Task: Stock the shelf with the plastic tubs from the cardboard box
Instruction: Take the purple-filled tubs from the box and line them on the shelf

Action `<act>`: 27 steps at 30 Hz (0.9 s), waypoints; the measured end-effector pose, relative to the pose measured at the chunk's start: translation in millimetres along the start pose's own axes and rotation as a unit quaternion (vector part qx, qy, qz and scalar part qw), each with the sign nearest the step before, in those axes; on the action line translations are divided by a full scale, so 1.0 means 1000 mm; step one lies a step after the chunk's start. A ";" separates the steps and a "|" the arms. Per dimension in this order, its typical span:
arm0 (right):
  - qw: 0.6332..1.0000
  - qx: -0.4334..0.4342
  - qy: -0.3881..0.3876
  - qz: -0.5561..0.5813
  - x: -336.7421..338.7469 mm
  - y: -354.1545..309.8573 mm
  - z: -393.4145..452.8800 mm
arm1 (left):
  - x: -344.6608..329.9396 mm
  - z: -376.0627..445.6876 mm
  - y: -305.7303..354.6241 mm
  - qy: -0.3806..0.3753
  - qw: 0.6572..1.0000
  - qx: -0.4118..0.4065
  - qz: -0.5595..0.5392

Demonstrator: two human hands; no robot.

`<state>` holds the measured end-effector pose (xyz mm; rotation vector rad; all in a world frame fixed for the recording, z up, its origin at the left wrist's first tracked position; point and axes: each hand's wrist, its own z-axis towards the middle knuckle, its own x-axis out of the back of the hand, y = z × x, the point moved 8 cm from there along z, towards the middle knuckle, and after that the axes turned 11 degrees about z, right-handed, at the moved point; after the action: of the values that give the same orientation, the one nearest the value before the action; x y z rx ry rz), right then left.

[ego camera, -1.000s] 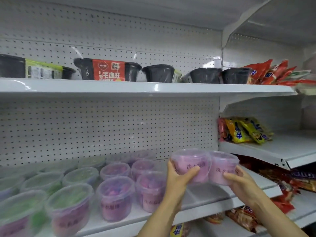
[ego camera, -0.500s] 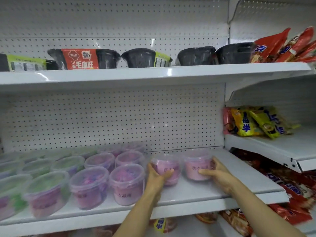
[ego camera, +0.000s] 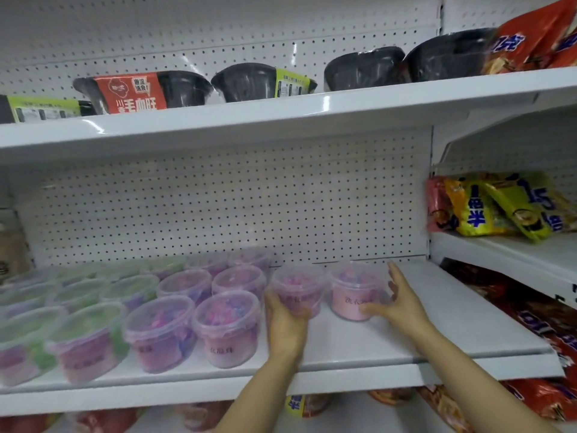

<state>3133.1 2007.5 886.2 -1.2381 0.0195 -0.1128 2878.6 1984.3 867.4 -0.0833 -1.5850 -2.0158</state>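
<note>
My left hand [ego camera: 285,326] has its fingers wrapped around the front of one pink tub [ego camera: 296,289], clamped on its lower wall. My right hand [ego camera: 398,303] has fingers spread apart, thumb touching the second pink tub [ego camera: 354,290], the others loose beside its right wall. Both tubs stand upright, lids up, labels toward me, side by side on the white shelf [ego camera: 437,332], right of the rows of tubs [ego camera: 193,310] already placed.
</note>
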 end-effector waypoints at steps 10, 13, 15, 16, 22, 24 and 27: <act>0.838 0.420 0.018 -0.348 -0.036 -0.060 -0.031 | 0.026 0.017 0.082 -0.015 0.843 -0.205 0.497; 0.843 0.402 -0.013 -0.358 -0.040 -0.064 -0.020 | 0.026 0.029 0.081 -0.061 0.837 -0.195 0.507; 0.865 0.355 -0.031 -0.353 -0.039 -0.063 -0.006 | 0.020 0.039 0.084 -0.088 0.823 -0.202 0.523; 0.880 0.320 -0.038 -0.349 -0.038 -0.061 0.002 | 0.018 0.047 0.085 -0.094 0.816 -0.204 0.533; 0.916 0.184 -0.065 -0.351 -0.047 -0.044 0.039 | 0.009 0.092 0.084 -0.134 0.787 -0.208 0.565; 0.918 0.174 -0.065 -0.351 -0.051 -0.039 0.048 | 0.008 0.103 0.081 -0.136 0.780 -0.218 0.571; 0.916 0.170 -0.065 -0.356 -0.058 -0.034 0.065 | 0.005 0.123 0.076 -0.154 0.771 -0.233 0.572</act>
<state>3078.2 2063.5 937.0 -0.8506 -0.5533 -0.6415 2874.4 2083.8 972.0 -1.2891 -0.7270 -1.3039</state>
